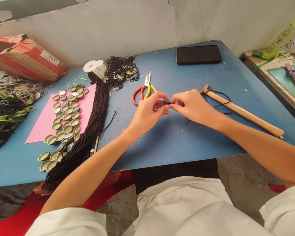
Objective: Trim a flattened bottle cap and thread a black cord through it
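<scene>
Above the middle of the blue table, my left hand (151, 109) pinches a bottle cap (165, 102) between thumb and fingers. My right hand (188, 104) meets it from the right, its thumb and fingertips closed at the cap's edge on what looks like black cord, too small to make out fully. Just behind my left hand lie scissors (147, 86) with red and yellow handles. A hammer (250, 117) with a wooden handle rests right of my right hand, a loop of black cord (222, 104) around its neck.
Many bottle caps (75, 122) lie on pink paper (43, 119) at the left, beside a long black cord bundle (98, 113). Behind are white spools (90, 66) and tangled black cords (116, 67). A red box (29, 60) stands back left, a black phone (198, 54) back right.
</scene>
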A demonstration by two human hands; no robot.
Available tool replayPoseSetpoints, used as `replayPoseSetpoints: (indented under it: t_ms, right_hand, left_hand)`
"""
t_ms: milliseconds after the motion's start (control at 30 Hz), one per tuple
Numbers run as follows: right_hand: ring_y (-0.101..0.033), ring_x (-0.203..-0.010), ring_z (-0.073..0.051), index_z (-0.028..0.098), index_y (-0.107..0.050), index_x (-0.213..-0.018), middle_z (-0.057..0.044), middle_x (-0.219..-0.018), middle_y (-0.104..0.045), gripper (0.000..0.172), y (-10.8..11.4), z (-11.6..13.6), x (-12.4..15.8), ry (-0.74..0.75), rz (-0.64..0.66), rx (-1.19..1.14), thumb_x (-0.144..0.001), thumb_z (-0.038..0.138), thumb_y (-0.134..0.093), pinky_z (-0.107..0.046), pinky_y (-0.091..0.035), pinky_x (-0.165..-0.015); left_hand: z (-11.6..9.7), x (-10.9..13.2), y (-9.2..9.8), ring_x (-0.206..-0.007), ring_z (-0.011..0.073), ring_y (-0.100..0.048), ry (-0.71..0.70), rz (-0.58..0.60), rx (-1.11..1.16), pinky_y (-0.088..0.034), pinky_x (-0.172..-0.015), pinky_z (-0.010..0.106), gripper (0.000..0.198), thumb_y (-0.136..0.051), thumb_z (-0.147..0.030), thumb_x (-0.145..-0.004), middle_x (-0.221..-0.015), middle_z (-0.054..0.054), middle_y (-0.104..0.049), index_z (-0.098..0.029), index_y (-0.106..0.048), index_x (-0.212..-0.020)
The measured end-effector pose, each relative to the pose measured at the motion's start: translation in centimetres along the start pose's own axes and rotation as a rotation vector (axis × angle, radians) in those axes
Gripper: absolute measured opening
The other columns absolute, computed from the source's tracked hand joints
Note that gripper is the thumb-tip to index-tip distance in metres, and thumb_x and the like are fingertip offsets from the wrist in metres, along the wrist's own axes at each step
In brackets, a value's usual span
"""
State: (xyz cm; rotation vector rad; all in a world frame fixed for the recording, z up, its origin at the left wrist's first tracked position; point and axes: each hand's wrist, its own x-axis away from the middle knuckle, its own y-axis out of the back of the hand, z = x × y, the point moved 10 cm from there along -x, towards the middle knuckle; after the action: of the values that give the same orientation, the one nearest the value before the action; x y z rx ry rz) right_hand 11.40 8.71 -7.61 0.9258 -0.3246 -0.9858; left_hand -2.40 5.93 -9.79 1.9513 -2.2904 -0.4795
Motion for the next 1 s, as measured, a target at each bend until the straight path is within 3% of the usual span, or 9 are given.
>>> replayPoseSetpoints:
  t_ms: [100, 433, 1000]
  right_hand:
    - [-0.05, -0.065, -0.017, 0.02, -0.079, -0.088, 0.002, -0.065, -0.062, 0.018, -0.1, 0.0, 0.0, 0.001, 0.006, 0.017, -0.103, 0.026, -0.071, -0.034, -0.034, -0.072]
    - [-0.051, -0.066, -0.016, 0.021, -0.08, -0.102, 0.003, -0.068, -0.062, 0.012, -0.1, 0.0, 0.0, -0.006, 0.003, -0.061, -0.101, 0.031, -0.074, -0.033, -0.034, -0.07]
    - [-0.049, -0.068, -0.017, 0.021, -0.072, -0.087, 0.001, -0.07, -0.062, 0.018, 0.1, 0.5, 0.1, 0.026, -0.013, -0.112, -0.102, 0.024, -0.063, -0.035, -0.034, -0.072]
  left_hand:
    - [0.1, 0.0, 0.0, -0.083, 0.0168, -0.085, 0.009, 0.006, 0.023, -0.074, -0.085, 0.032, 0.009, -0.068, -0.019, -0.106, -0.092, 0.0, -0.079, -0.021, -0.069, -0.115]
    - [0.3, 0.1, 0.0, -0.081, 0.0161, -0.085, 0.005, -0.018, 0.017, -0.074, -0.084, 0.032, 0.013, -0.062, -0.014, -0.105, -0.091, 0.001, -0.081, -0.021, -0.069, -0.113]
    - [-0.7, 0.3, 0.2, -0.08, 0.0163, -0.084, -0.073, -0.058, -0.134, -0.07, -0.08, 0.028, 0.008, -0.063, -0.016, -0.103, -0.094, 0.002, -0.082, -0.021, -0.069, -0.105]
